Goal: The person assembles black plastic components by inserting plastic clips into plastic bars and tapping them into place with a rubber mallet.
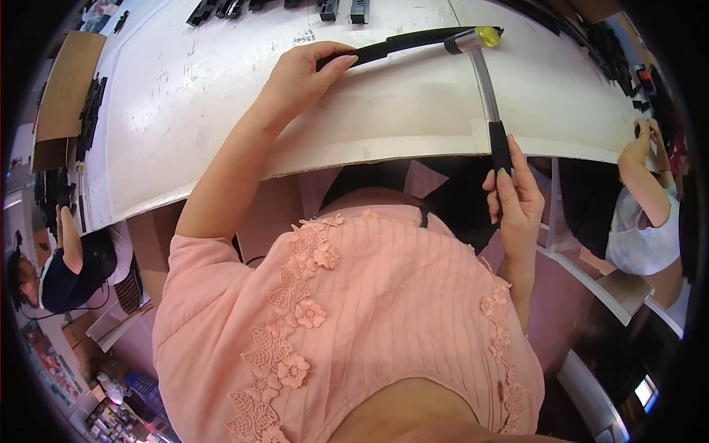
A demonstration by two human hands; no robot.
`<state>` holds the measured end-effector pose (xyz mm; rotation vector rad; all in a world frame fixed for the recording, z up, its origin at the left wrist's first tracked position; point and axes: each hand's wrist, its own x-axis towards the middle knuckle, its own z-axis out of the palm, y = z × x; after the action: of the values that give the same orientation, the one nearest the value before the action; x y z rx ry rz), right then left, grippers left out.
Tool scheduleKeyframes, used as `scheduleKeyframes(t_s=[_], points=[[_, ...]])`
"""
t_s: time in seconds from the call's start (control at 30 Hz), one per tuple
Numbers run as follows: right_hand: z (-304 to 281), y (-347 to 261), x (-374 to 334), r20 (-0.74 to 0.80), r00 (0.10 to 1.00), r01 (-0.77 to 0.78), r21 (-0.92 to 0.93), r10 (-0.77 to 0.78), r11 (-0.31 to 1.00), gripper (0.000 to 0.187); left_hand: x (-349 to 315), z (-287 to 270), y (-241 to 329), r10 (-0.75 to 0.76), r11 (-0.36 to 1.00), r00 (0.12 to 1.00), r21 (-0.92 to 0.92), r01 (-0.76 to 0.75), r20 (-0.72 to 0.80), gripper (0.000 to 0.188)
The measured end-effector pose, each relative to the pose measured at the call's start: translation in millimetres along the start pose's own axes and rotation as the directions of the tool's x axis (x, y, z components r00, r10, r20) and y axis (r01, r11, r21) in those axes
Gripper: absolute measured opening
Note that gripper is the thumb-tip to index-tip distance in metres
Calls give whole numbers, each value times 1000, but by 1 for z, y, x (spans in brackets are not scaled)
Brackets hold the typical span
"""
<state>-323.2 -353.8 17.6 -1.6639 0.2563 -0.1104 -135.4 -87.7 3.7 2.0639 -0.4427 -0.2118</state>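
Observation:
My left hand (314,71) is closed around the left end of a long, narrow black plastic strip (413,39), which reaches rightward over the white tabletop (207,111). In my right hand (517,188) is a mallet (484,81), gripped by its black handle. The mallet's metal shaft points away from me, and its head, with a yellow tip facing right and a dark tip facing left, lies over the strip near its right end. Whether head and strip touch, I cannot tell.
Several black plastic parts (329,9) lie along the table's far edge. At the left are a cardboard box (69,85) and more black strips (92,111). One person (81,258) works at the left, another (646,199) at the right. Black parts (609,55) line the far right.

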Motion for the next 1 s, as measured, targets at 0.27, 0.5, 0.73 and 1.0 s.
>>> scheduleKeyframes(t_s=[0.27, 0.5, 0.73, 1.0], points=[[8, -3, 2, 76, 996, 45, -104, -37, 994, 44, -2, 5, -5, 344, 851, 936, 444, -280, -70, 24], [14, -5, 9, 148, 981, 157, -207, -128, 966, 44, 1, 6, -13, 428, 783, 903, 519, -342, -51, 23], [22, -12, 20, 241, 943, 323, -489, -230, 810, 45, -1, 9, -8, 474, 712, 879, 613, -343, -58, 22], [16, -21, 16, 145, 933, 359, -342, -328, 869, 48, -4, 8, -11, 470, 704, 881, 627, -333, -59, 21]])
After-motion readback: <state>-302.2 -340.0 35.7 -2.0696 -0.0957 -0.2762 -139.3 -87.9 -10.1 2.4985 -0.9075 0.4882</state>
